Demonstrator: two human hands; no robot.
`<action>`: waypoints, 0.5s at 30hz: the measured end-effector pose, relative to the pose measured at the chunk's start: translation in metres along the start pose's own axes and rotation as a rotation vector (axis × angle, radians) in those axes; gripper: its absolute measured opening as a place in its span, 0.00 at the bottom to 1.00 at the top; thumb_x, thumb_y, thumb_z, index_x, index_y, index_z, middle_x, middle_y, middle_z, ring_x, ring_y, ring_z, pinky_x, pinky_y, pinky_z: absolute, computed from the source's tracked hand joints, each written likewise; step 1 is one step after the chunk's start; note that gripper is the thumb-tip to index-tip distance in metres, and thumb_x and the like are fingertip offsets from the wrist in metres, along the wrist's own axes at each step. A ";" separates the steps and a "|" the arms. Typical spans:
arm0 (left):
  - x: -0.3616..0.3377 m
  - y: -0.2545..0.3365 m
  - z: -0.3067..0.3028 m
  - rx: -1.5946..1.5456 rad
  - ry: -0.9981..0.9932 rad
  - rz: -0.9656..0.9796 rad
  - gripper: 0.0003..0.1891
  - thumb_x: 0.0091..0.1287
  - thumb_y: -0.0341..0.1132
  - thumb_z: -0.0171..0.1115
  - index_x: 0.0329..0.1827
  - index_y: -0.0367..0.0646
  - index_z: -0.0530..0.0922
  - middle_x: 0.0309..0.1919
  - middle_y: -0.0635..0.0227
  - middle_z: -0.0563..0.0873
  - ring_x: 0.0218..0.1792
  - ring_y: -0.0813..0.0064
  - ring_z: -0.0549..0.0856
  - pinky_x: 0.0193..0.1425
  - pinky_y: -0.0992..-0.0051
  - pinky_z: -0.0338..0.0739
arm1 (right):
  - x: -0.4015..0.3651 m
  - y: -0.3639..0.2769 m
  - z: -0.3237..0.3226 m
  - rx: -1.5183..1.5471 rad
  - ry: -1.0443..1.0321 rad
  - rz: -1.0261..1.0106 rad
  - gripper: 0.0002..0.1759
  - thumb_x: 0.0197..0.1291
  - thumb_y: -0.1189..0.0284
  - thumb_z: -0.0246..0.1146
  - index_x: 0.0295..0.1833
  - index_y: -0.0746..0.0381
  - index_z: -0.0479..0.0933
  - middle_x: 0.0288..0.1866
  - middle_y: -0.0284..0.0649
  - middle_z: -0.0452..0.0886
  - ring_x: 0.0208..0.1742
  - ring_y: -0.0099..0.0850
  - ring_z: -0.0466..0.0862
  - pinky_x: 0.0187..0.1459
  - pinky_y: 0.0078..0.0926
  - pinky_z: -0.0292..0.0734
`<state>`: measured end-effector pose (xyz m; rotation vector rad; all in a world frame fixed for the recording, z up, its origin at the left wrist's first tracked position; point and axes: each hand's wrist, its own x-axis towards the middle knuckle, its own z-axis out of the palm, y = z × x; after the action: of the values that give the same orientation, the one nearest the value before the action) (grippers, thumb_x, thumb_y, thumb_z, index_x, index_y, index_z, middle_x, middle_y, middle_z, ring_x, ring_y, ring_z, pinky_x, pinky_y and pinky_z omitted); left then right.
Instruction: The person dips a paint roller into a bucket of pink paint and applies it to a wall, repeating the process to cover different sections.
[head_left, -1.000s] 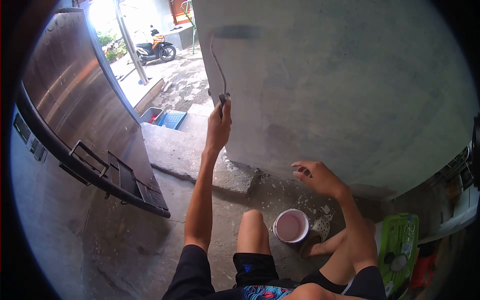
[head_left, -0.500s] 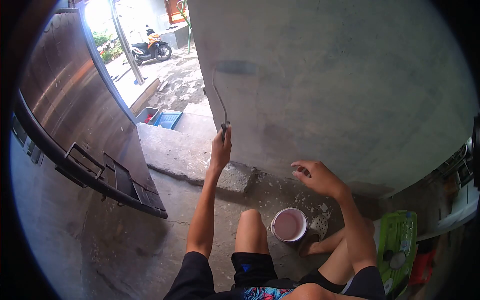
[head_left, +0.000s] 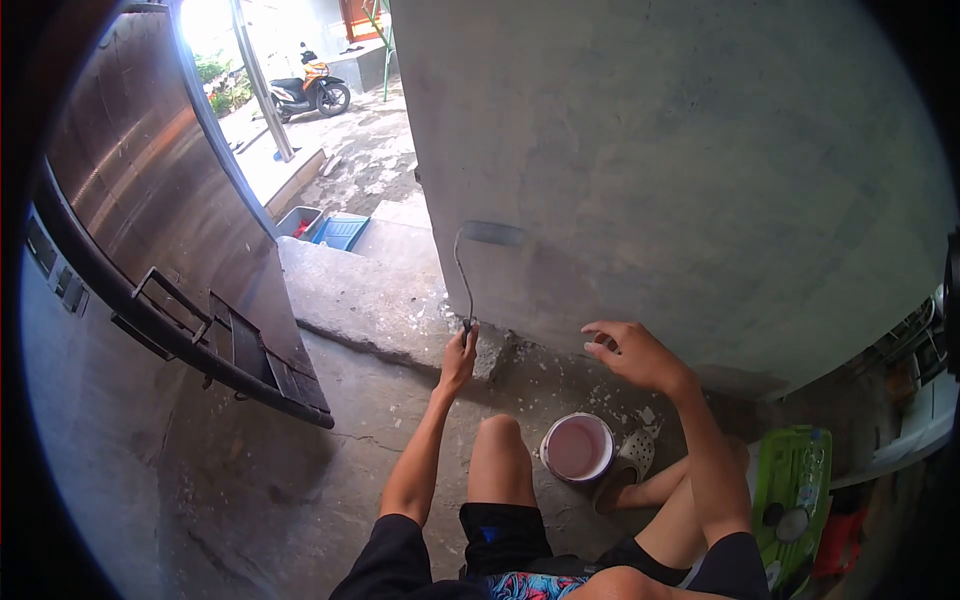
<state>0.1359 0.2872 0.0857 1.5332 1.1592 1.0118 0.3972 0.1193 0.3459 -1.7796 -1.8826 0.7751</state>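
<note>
My left hand (head_left: 461,358) is wrapped round the black handle of a paint roller (head_left: 493,234). The roller's head lies against the grey wall (head_left: 680,160), near the wall's left edge, with its thin bent wire frame running down to the handle. To the right, my right hand (head_left: 635,354) hangs in the air before the lower wall, fingers curved and apart, holding nothing. Below it on the floor stands a white-rimmed bucket (head_left: 577,447) with pinkish contents.
An open brown metal door (head_left: 170,170) stands at left. Beyond the concrete step (head_left: 350,290) are a blue tray (head_left: 341,232), a grey bin (head_left: 299,222) and a motorbike (head_left: 310,94). A green plastic lid or crate (head_left: 792,500) lies at lower right.
My left hand has moved down with the roller, whose head is now lower on the wall and slightly to the right. My right hand has stayed nearly still.
</note>
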 end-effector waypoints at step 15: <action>0.038 0.131 -0.014 0.014 0.171 0.179 0.22 0.81 0.48 0.53 0.40 0.34 0.75 0.18 0.66 0.65 0.23 0.78 0.64 0.26 0.66 0.61 | -0.001 0.002 -0.003 -0.024 -0.009 -0.002 0.21 0.70 0.65 0.63 0.62 0.65 0.78 0.46 0.54 0.87 0.48 0.48 0.87 0.54 0.39 0.80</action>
<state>0.1577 0.3109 0.2186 1.6084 1.1624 1.2781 0.4008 0.1190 0.3466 -1.7918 -1.9067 0.7646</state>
